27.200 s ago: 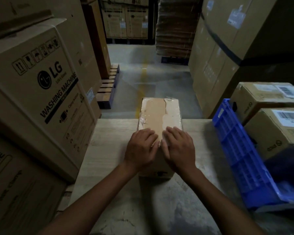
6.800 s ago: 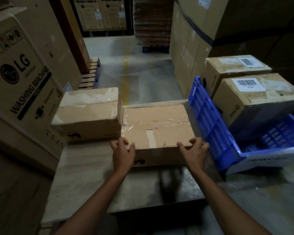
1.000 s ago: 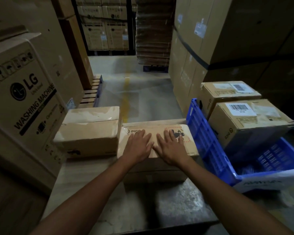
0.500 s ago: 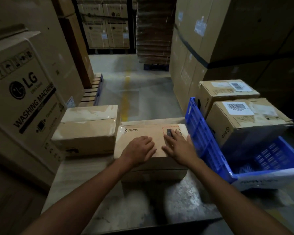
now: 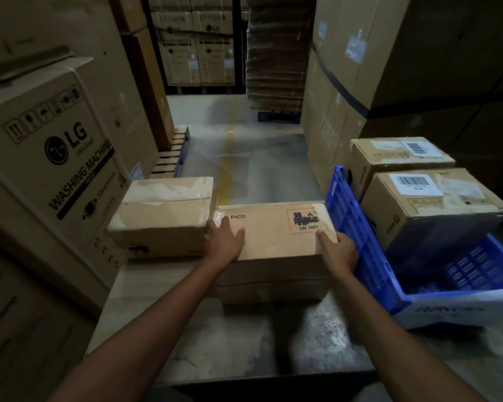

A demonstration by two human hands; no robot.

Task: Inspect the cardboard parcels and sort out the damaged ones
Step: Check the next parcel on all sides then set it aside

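A brown PICO parcel [image 5: 273, 239] with a red-bordered UN 3481 label lies across the far middle of the pale table [image 5: 157, 314]. My left hand [image 5: 224, 242] rests flat on its top at the left end, fingers straight. At the right end, my right hand [image 5: 339, 252] grips the parcel, with one finger on top beside the label and the rest over the side. Touching the parcel's left end is a second, tape-covered parcel [image 5: 163, 216].
A blue plastic crate [image 5: 357, 242] stands against the table's right side, holding two labelled cartons [image 5: 436, 204] [image 5: 395, 158]. A big LG washing machine carton [image 5: 50, 169] walls off the left. Tall stacked cartons rise on the right. A pallet [image 5: 172, 158] and an open floor aisle lie beyond.
My hands have moved apart from the middle of the parcel's top to its two ends. The right hand has gone over the right edge, uncovering the UN 3481 label.
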